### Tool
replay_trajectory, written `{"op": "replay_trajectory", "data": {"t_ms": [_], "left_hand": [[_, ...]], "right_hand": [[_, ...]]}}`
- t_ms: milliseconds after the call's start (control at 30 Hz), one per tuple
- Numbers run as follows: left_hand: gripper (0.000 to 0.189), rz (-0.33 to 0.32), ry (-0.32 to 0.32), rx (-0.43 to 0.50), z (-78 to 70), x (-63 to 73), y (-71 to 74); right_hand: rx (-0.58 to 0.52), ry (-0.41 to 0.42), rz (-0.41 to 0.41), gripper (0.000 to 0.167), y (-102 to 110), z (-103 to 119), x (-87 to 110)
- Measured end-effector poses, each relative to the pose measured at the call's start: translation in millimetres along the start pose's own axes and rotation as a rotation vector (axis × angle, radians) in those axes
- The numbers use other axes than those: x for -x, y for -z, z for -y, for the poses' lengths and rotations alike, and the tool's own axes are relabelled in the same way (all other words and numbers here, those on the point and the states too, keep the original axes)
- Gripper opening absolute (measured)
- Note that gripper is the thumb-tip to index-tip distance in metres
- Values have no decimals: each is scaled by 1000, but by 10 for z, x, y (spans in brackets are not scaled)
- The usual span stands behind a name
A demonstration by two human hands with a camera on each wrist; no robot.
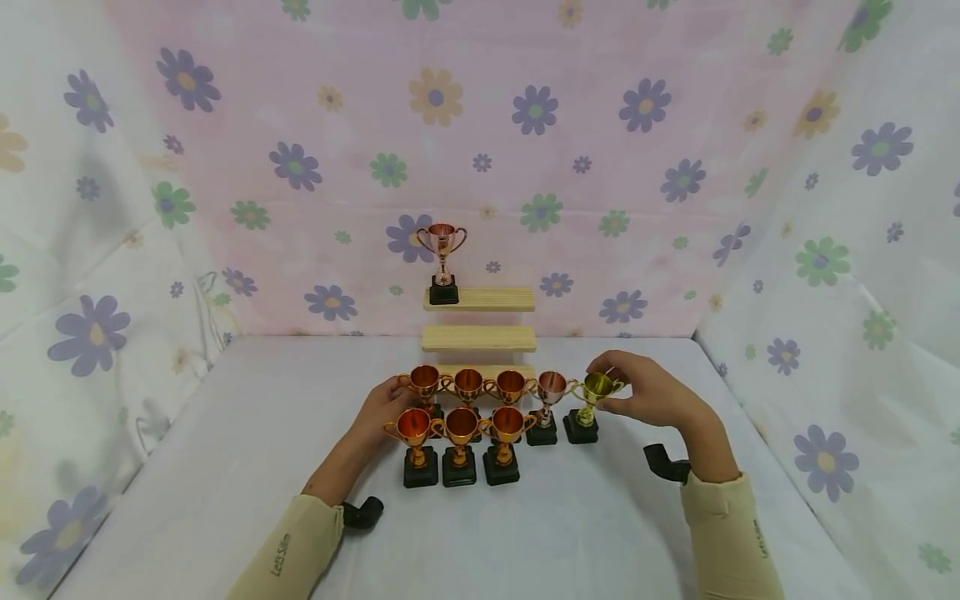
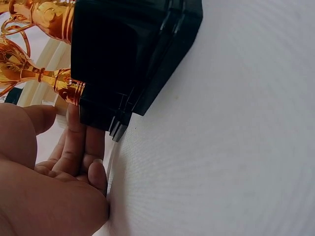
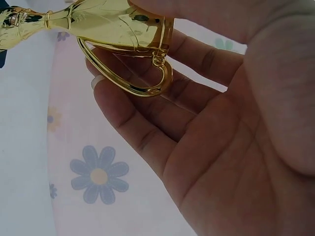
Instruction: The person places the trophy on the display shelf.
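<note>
On the right, a yellow-gold trophy cup [image 1: 597, 388] on a black base is pinched by the right hand [image 1: 651, 390]; in the right wrist view the thumb and fingers lie on either side of its bowl [image 3: 118, 24]. The left hand [image 1: 377, 414] is at the left end of the back row, beside an orange-bronze trophy cup [image 1: 424, 382]. In the left wrist view its extended fingers [image 2: 74, 142] reach a black base [image 2: 101, 108], while the thumb stays apart. A rose-gold trophy cup [image 1: 551, 387] stands beside the gold one. Three more bronze cups [image 1: 460, 427] form the front row.
Behind the cups is a stepped wooden rack [image 1: 480, 337]; another rose-gold trophy [image 1: 442, 250] stands at the left of its top step. White cloth [image 1: 300, 383] covers the table, with flowered cloth walls [image 1: 630, 192] around it. A black curved piece [image 1: 666, 463] juts from each wrist.
</note>
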State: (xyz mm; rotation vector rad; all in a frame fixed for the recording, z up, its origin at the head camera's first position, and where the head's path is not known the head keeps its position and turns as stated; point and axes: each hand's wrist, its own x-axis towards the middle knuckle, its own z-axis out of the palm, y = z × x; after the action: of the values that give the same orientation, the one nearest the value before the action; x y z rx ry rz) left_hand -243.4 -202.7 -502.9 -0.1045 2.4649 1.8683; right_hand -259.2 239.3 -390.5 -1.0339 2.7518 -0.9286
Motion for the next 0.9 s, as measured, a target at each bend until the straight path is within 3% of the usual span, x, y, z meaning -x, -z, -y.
{"op": "replay_trajectory", "data": {"t_ms": [367, 900], "left_hand": [[28, 2, -1, 2, -18, 15, -9], [36, 23, 17, -6, -17, 13, -4]], "right_hand": [[11, 5, -23, 42, -4, -58, 9], [81, 61, -200, 44, 93, -5, 59]]}}
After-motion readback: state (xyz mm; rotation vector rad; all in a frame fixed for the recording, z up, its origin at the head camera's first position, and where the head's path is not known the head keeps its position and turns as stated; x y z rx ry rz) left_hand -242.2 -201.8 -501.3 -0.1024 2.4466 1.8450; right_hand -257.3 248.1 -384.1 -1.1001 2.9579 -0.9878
